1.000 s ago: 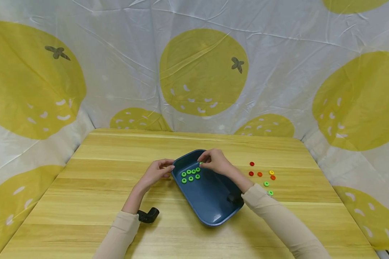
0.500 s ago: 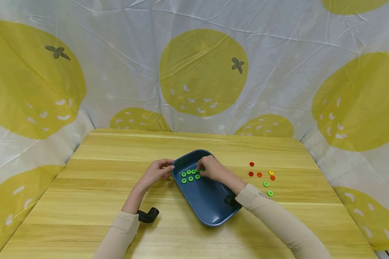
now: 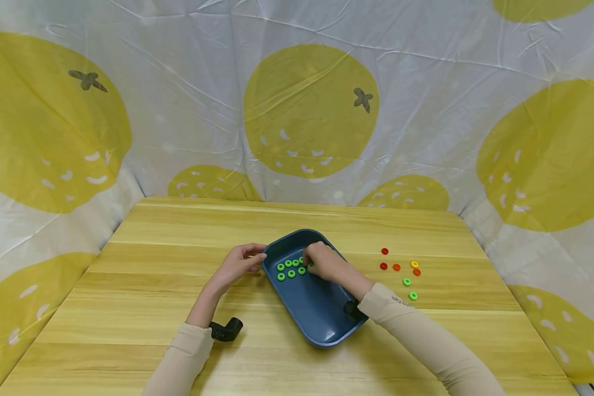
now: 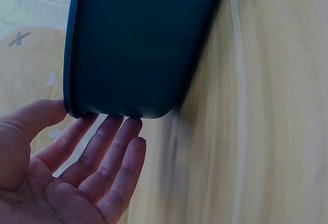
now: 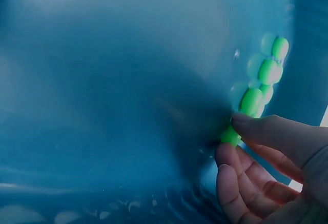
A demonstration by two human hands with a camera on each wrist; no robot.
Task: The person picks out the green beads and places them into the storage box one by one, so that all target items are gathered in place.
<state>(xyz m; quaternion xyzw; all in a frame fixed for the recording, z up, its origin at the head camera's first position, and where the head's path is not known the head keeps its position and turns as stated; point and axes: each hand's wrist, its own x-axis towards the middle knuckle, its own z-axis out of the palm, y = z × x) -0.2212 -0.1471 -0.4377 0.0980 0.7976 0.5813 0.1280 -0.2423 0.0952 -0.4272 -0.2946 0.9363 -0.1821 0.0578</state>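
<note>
A dark blue tray (image 3: 322, 308) sits slanted on the table with several small green rings (image 3: 291, 273) grouped in rows near its far left end. My right hand (image 3: 326, 263) is down inside the tray, and thumb and forefinger pinch one green ring (image 5: 230, 136) close over the floor, beside the row. The hand hides part of that row in the head view. My left hand (image 3: 237, 265) is at the tray's far left corner. In the left wrist view its thumb touches the rim and the loosely extended fingertips rest against the outer wall (image 4: 138, 55).
Right of the tray, loose rings lie on the wooden table (image 3: 188, 220): two red rings (image 3: 384, 266), two orange rings (image 3: 397, 267), a yellow ring (image 3: 414, 264) and two green rings (image 3: 407, 282). A black wrist-worn device (image 3: 227, 330) juts from the left wrist. Patterned cloth hangs behind.
My right hand has come down from over the far rim into the tray with the green ring, then shifted slightly right. My left hand and the tray have kept their places.
</note>
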